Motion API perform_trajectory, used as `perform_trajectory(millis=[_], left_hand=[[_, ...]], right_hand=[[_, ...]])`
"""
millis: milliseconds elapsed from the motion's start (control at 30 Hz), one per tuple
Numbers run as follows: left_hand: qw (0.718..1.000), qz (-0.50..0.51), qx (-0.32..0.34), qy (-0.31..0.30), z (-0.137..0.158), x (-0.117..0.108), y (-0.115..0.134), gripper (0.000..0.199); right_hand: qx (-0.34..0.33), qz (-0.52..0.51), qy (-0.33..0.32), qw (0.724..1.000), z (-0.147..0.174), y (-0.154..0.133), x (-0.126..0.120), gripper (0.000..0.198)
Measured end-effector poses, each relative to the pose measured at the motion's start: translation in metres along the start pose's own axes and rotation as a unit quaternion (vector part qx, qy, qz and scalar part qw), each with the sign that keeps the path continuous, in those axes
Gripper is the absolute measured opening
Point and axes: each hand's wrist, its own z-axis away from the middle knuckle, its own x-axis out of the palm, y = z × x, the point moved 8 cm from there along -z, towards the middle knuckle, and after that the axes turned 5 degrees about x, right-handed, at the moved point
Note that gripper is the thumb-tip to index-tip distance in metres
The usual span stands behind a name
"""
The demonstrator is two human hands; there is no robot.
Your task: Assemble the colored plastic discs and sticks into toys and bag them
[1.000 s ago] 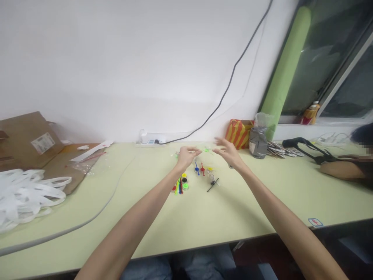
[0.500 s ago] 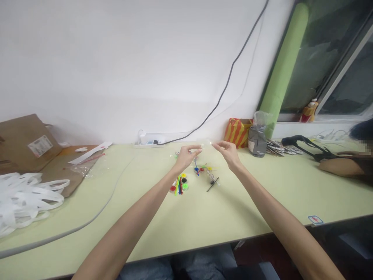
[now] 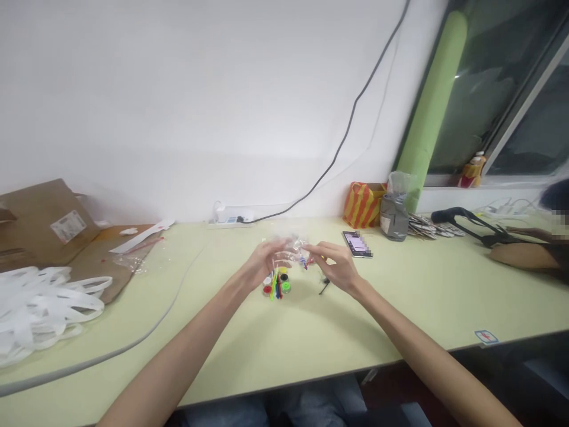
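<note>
A crumpled clear plastic bag [image 3: 293, 246] is stretched between my two hands above the table. My left hand [image 3: 267, 261] has its fingers wrapped on the bag's left side. On the other side my right hand [image 3: 335, 264] pinches the bag's edge between thumb and fingers. Under my left hand lie thin coloured sticks [image 3: 276, 287] beside small round pieces, among them a red disc [image 3: 267, 290] and a green disc [image 3: 285, 287]. More small blue and red parts, partly hidden by the bag and my right hand, lie farther back. A thin black stick [image 3: 324, 288] is below my right hand.
A phone [image 3: 357, 244] lies right of my hands. Behind it stand a striped bag [image 3: 362, 204] and a grey bag [image 3: 395, 216]. White strips [image 3: 48, 314], cardboard [image 3: 40, 222] and a grey cable [image 3: 146, 332] are left. Another person's arm [image 3: 518, 255] rests far right.
My hands have come lower and nearer me, and the clear bag shows more plainly between them. My left hand has shifted left. The phone, formerly hidden behind my right hand, is visible.
</note>
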Motion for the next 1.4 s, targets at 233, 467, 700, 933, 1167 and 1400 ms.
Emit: perform_trajectory(millis=[233, 467, 700, 933, 1167, 1400], left_hand=[[0.983, -0.082, 0.072, 0.148, 0.005, -0.056, -0.013, 0.053], [0.980, -0.054, 0.080, 0.174, 0.008, -0.067, -0.022, 0.071], [0.986, -0.049, 0.050, 0.152, 0.017, -0.066, -0.031, 0.061], [0.982, -0.069, 0.048, 0.170, 0.015, -0.067, -0.035, 0.053], [0.916, -0.170, 0.039, 0.361, 0.031, -0.137, -0.038, 0.032], [0.868, -0.289, 0.011, 0.403, 0.042, -0.176, -0.036, 0.062]], right_hand=[[0.251, -0.235, -0.091, 0.934, -0.012, 0.059, 0.061, 0.048], [0.194, -0.207, -0.024, 0.959, -0.014, 0.075, 0.077, 0.050], [0.181, -0.207, 0.031, 0.961, -0.004, 0.066, 0.070, 0.046], [0.176, -0.156, 0.022, 0.972, -0.002, 0.071, 0.066, 0.047], [0.125, 0.041, 0.063, 0.989, 0.001, 0.074, 0.045, 0.040], [0.119, 0.104, 0.093, 0.983, -0.002, 0.081, 0.030, 0.038]])
